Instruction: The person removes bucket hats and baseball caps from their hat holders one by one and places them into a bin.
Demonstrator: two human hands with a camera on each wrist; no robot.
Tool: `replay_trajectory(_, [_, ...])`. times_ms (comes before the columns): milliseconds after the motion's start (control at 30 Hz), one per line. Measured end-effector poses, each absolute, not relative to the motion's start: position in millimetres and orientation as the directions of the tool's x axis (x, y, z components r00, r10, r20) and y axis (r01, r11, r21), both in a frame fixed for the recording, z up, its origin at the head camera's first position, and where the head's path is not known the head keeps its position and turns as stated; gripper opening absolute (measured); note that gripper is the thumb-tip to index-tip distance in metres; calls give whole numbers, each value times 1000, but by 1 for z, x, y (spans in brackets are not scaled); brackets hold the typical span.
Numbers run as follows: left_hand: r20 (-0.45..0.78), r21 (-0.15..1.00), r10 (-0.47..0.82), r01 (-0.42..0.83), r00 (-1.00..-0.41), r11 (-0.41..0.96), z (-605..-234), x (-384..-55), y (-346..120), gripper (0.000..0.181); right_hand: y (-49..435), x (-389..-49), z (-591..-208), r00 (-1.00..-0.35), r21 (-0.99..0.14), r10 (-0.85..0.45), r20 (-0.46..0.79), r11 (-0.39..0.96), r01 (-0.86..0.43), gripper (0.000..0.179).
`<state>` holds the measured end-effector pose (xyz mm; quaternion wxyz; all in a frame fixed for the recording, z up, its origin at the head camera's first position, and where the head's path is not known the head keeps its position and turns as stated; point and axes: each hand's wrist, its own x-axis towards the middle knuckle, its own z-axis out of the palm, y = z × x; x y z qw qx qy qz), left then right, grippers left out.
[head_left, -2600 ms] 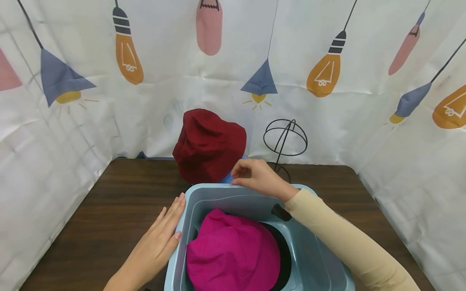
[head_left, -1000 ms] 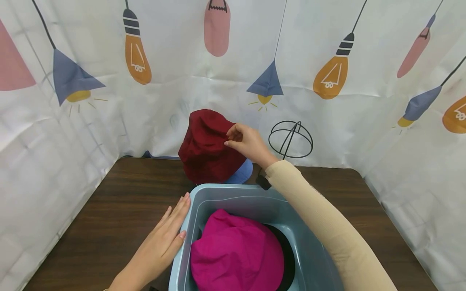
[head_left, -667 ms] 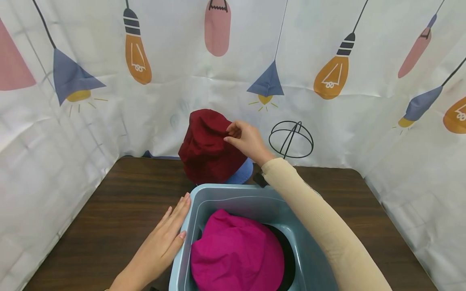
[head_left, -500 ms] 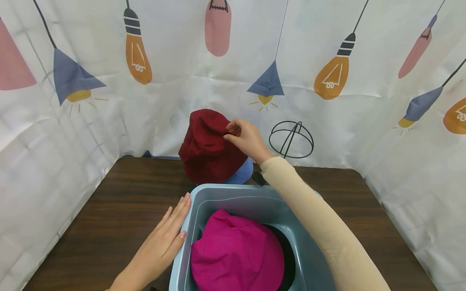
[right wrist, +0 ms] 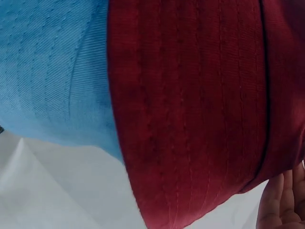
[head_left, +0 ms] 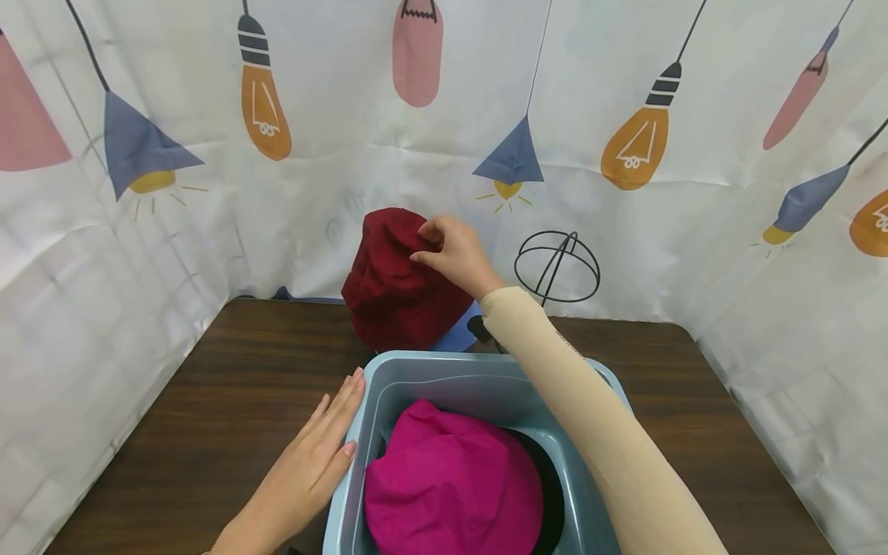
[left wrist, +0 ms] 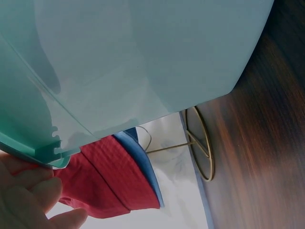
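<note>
A dark red bucket hat [head_left: 398, 289] sits over a blue hat [head_left: 459, 335] behind the storage box, both raised above the table in the left wrist view. My right hand [head_left: 454, 250] is at the upper right of the red hat, thumb and fingers bent and apart over its crown. In the right wrist view its fingers [right wrist: 281, 200] show at the edge of the crown. My left hand [head_left: 301, 462] rests with straight fingers along the left rim of the light blue box [head_left: 444, 370]. Inside the box lies a magenta hat [head_left: 451, 486], with a black brim [head_left: 551, 486] showing beside it.
A black wire hat stand [head_left: 557, 266] stands bare behind the box, to the right of the red hat. The dark wooden table [head_left: 257, 370] ends at a white curtain [head_left: 312, 193] printed with lamps. A cream sleeve [head_left: 597, 416] crosses above the box.
My right hand has moved from over the box's back rim up and left onto the red hat. My left hand has stayed at the rim; the hats have not visibly moved.
</note>
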<state>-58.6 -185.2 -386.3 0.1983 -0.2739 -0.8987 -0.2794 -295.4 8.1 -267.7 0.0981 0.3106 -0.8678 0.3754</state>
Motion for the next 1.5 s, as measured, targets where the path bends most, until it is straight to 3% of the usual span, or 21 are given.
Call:
replay_trajectory(300, [524, 389, 379, 610, -763, 690, -385, -58, -185, 62, 3, -298, -271, -775, -569, -466, 428, 527, -631, 32])
replay_trajectory(567, [596, 356, 375, 653, -710, 669, -387, -59, -184, 56, 4, -299, -271, -777, -595, -447, 444, 501, -628, 24])
replay_trajectory(900, [596, 350, 375, 650, -710, 675, -388, -60, -185, 56, 4, -297, -272, -766, -594, -436, 473, 484, -643, 13])
replay_trajectory(1300, [603, 344, 377, 656, -703, 672, -388, -60, -184, 55, 6, -298, -269, -777, -626, -344, 527, 462, -629, 15])
replay_trajectory(1500, [601, 351, 375, 655, -705, 669, -388, -60, -184, 56, 3, -292, -255, -776, -675, -256, 576, 386, -629, 14])
